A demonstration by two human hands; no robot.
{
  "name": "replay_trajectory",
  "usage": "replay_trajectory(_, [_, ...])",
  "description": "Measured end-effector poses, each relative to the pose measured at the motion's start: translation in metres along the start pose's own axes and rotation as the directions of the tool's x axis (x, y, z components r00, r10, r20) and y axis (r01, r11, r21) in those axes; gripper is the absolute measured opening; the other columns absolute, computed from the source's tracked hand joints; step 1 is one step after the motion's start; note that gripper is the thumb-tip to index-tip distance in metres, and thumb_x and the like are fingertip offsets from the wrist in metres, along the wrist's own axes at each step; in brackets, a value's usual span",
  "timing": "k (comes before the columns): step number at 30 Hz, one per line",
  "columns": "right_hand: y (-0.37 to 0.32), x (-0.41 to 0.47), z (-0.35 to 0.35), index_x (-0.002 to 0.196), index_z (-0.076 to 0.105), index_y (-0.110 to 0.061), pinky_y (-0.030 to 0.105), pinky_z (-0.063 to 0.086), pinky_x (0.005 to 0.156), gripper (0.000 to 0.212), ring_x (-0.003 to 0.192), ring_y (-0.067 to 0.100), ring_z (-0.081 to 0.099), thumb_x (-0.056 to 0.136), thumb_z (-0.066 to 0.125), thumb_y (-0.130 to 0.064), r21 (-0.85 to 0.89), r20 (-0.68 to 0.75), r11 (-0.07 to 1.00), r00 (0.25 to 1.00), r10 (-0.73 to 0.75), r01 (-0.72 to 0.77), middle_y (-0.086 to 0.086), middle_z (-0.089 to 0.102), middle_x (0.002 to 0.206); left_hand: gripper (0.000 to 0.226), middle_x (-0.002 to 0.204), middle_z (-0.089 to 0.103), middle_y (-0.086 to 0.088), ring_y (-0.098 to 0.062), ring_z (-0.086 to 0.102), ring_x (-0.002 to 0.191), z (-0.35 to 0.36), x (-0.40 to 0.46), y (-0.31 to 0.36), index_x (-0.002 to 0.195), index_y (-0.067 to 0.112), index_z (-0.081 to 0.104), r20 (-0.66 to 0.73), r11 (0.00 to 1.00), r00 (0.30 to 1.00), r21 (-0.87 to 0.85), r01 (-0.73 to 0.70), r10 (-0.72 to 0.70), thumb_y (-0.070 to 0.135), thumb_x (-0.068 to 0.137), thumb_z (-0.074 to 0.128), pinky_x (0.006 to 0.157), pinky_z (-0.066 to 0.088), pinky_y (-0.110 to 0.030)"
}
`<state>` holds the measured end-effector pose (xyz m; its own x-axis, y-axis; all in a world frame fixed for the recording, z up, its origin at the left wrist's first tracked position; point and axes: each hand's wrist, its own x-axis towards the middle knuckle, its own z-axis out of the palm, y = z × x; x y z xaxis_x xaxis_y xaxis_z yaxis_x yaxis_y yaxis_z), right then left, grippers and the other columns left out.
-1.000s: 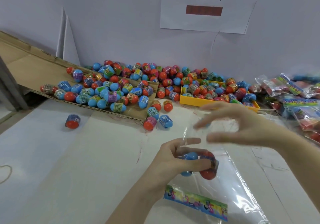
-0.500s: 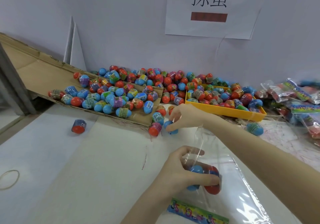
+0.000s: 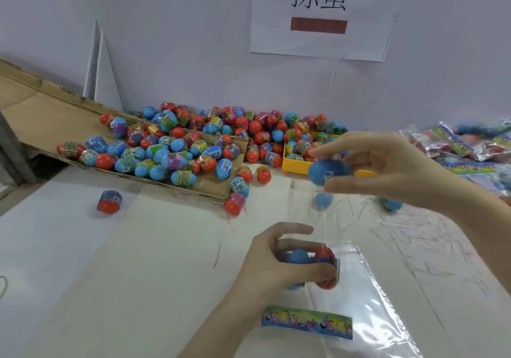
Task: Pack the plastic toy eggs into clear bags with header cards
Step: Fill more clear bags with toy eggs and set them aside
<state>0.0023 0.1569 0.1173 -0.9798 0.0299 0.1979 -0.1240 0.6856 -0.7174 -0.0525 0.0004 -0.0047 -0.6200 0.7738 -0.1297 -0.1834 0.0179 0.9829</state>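
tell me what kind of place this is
Likely a small hand-packing bench: loose toy eggs heaped on cardboard, filled bags piled at right, a paper sign on the wall.

Blue-and-orange eggs point(image 3: 177, 147) filling mid-frame; yellow tray point(image 3: 294, 164) showing centre-right; multicoloured header card point(image 3: 307, 321) lying lower centre.

Packing workshop: egg heap point(image 3: 193, 147), wall sign point(image 3: 320, 11).

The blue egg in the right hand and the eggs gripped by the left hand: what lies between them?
In the head view, only the clear bag's open upper film stands between the blue egg in the right hand and the eggs in the left hand.
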Motion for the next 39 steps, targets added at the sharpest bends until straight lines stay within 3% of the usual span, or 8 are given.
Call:
replay_trajectory(5, [-0.011,-0.004,0.003,0.089,0.045,-0.042,0.002,0.041,0.069,0.033,0.079,-0.017,0.051,0.059,0.059,-0.047,-0.398,0.04,0.916,0.999,-0.036,0.049,-0.026,0.054,0.087,0.046,0.077,0.072,0.018,0.001,0.067,0.067,0.003,-0.001,0.0,0.093,0.028,0.06,0.01,0.999,1.0,0.027,-0.03,0.03,0.003,0.062,0.081,0.052,0.048,-0.012])
replay_trajectory(10, [-0.008,-0.002,0.004,0.101,0.059,-0.038,0.012,0.045,0.082,0.029,0.095,0.0,0.05,0.079,0.068,-0.021,-0.517,0.237,0.852,0.97,0.05,0.083,-0.019,0.053,0.102,0.043,0.076,0.072,0.02,0.001,0.068,0.069,0.004,-0.001,0.0,0.092,0.029,0.06,0.014,0.998,0.999,0.039,-0.043,0.043,0.006,0.062,0.081,0.052,0.049,-0.012])
replay_trajectory(20, [-0.013,0.009,0.013,0.095,0.07,-0.021,-0.001,0.038,0.058,0.023,0.07,-0.019,0.051,0.073,0.071,-0.025,-0.447,0.246,0.894,0.962,0.118,0.005,-0.025,0.055,0.072,0.041,0.078,0.072,0.02,-0.001,0.068,0.067,0.005,-0.001,0.0,0.093,0.028,0.06,0.037,0.993,0.997,0.087,-0.074,0.071,0.009,0.064,0.082,0.05,0.049,-0.014])
replay_trajectory(25, [-0.013,0.01,0.021,0.1,0.07,-0.018,0.003,0.041,0.056,0.025,0.064,-0.006,0.057,0.076,0.068,-0.027,-0.435,0.231,0.898,0.955,0.187,-0.071,-0.02,0.059,0.073,0.032,0.066,0.067,0.027,0.006,0.064,0.059,0.005,-0.001,-0.001,0.085,0.029,0.056,0.013,0.993,0.997,0.089,-0.081,0.08,0.012,0.069,0.079,0.047,0.047,-0.01])
replay_trajectory(31, [-0.012,0.008,0.03,0.104,0.064,-0.027,0.01,0.045,0.074,0.029,0.079,0.0,0.059,0.079,0.06,-0.042,-0.48,0.23,0.863,0.927,0.296,-0.156,-0.013,0.065,0.088,0.024,0.06,0.066,0.021,0.006,0.062,0.056,0.004,0.002,-0.003,0.083,0.028,0.059,-0.03,0.995,0.997,0.079,-0.067,0.07,0.017,0.072,0.077,0.047,0.044,-0.006])
replay_trajectory(35, [-0.012,0.012,0.035,0.102,0.058,-0.035,0.03,0.028,0.091,0.016,0.091,0.001,0.054,0.093,0.045,-0.034,-0.597,0.303,0.801,0.909,0.288,-0.055,-0.018,0.063,0.095,0.024,0.058,0.065,0.023,0.009,0.061,0.057,0.001,0.004,-0.004,0.082,0.026,0.059,-0.051,1.0,0.998,0.013,-0.02,0.02,0.017,0.07,0.078,0.049,0.043,-0.005])
replay_trajectory(37, [-0.015,0.012,0.035,0.107,0.059,-0.029,0.039,0.041,0.093,0.023,0.094,0.011,0.061,0.094,0.041,-0.028,-0.495,0.279,0.867,0.933,0.227,-0.063,-0.021,0.062,0.088,0.023,0.057,0.065,0.021,0.009,0.061,0.054,0.001,0.004,-0.004,0.081,0.024,0.06,-0.061,1.0,0.998,-0.025,-0.001,0.0,0.014,0.071,0.078,0.049,0.044,-0.006])
replay_trajectory(39, [-0.017,0.02,0.035,0.108,0.063,-0.019,0.032,0.052,0.082,0.026,0.087,0.017,0.065,0.091,0.044,-0.026,-0.295,0.076,0.955,0.995,0.063,-0.038,-0.018,0.064,0.084,0.022,0.058,0.067,0.017,0.007,0.061,0.054,0.0,0.005,-0.004,0.08,0.023,0.06,-0.09,0.999,0.996,-0.039,0.011,-0.014,0.012,0.071,0.078,0.05,0.045,-0.006])
